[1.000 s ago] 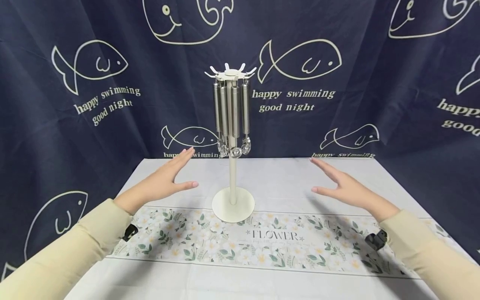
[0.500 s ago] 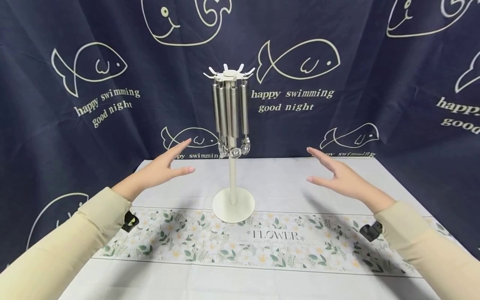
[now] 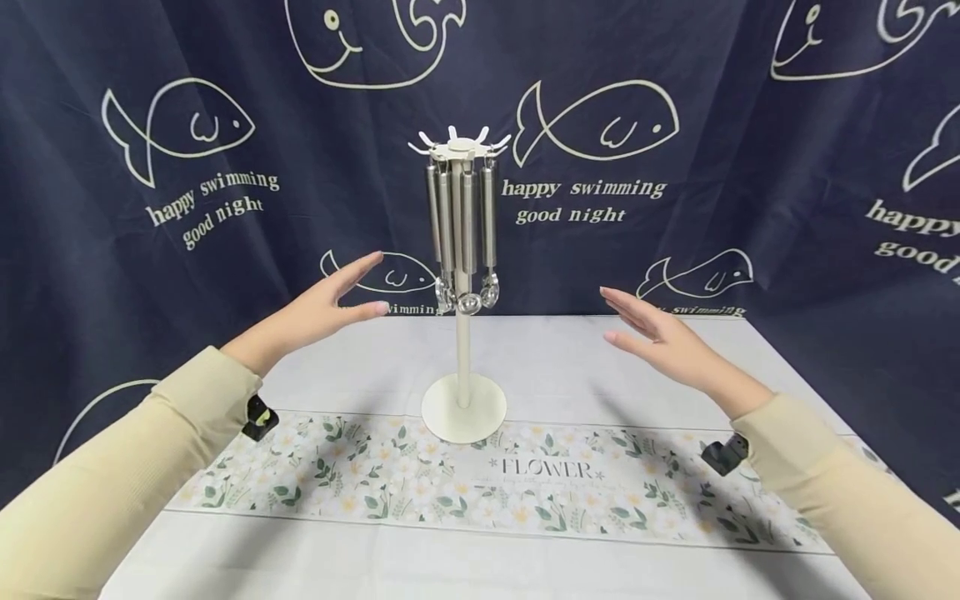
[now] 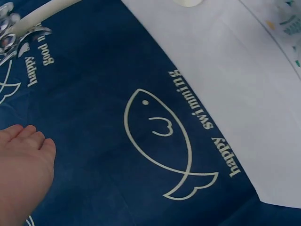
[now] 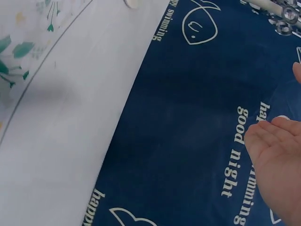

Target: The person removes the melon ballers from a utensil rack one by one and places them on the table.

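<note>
A cream utensil stand [image 3: 463, 358] rises from a round base on the table, with a ring of hooks at its top. Several steel-handled utensils [image 3: 468, 221] hang from it, their small shiny bowl-like heads near mid-pole; the exact kind of each is too small to tell. To the left of the stand my left hand [image 3: 315, 312] is held in the air, fingers straight and thumb apart, holding nothing. On the other side my right hand [image 3: 671, 342] hovers farther from the stand, also with straight fingers and touching nothing. Part of the left palm [image 4: 26, 169] shows in the left wrist view.
The table [image 3: 375, 558] has a white cover with a floral printed band [image 3: 420, 500] reading FLOWER. Behind and at both sides hangs a dark blue curtain [image 3: 585, 50] with fish drawings. A black wrist camera [image 3: 725, 454] sits below the right sleeve.
Both hands have risen. The right hand has also come a little inward toward the stand. The stand and the hanging utensils stay where they were.
</note>
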`<action>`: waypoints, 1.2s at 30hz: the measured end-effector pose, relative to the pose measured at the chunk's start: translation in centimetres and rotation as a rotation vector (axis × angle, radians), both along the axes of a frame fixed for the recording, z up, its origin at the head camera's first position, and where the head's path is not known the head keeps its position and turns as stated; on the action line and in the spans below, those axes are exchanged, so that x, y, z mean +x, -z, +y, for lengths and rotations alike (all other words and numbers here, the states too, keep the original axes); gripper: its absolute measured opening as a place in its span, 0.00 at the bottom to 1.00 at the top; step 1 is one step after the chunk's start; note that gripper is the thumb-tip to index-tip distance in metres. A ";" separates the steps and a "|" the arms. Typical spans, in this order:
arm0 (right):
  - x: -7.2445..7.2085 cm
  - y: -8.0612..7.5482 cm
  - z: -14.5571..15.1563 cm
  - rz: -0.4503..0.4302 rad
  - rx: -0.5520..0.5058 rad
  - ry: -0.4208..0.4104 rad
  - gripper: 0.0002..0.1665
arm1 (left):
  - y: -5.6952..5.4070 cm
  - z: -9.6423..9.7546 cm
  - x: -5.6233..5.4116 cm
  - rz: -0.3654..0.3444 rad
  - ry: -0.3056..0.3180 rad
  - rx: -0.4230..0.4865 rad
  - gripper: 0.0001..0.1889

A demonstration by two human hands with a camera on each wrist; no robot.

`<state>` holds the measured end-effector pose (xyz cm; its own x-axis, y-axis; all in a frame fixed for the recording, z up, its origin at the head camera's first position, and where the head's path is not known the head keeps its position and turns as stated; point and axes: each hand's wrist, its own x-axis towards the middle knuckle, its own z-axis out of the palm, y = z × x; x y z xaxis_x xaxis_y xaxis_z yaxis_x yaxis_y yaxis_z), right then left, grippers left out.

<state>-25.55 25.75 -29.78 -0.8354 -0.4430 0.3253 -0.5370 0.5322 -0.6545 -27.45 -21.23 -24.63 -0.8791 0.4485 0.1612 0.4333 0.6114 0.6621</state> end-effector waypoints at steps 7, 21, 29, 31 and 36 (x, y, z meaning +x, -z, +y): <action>-0.2 0.0 -0.7 -0.007 -0.063 -0.025 0.34 | -1.8 0.9 0.0 0.015 0.025 0.024 0.36; -1.3 -1.8 -3.8 -0.114 -0.275 -0.027 0.33 | -4.8 2.7 -1.1 0.159 0.067 0.231 0.30; -1.5 -2.4 -4.8 -0.103 -0.228 -0.010 0.33 | -6.7 4.0 -0.9 0.228 0.035 0.272 0.28; -1.6 -2.4 -5.0 -0.104 -0.230 -0.011 0.32 | -7.2 4.2 -0.9 0.227 0.027 0.267 0.28; -1.7 -2.5 -5.4 -0.091 -0.241 -0.019 0.31 | -8.1 4.9 -0.8 0.214 0.031 0.259 0.29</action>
<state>-27.28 20.31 -27.25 -0.8584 -0.3773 0.3476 -0.4786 0.3452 -0.8073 -28.26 -16.33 -16.52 -0.7997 0.3940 0.4531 0.5950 0.4192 0.6858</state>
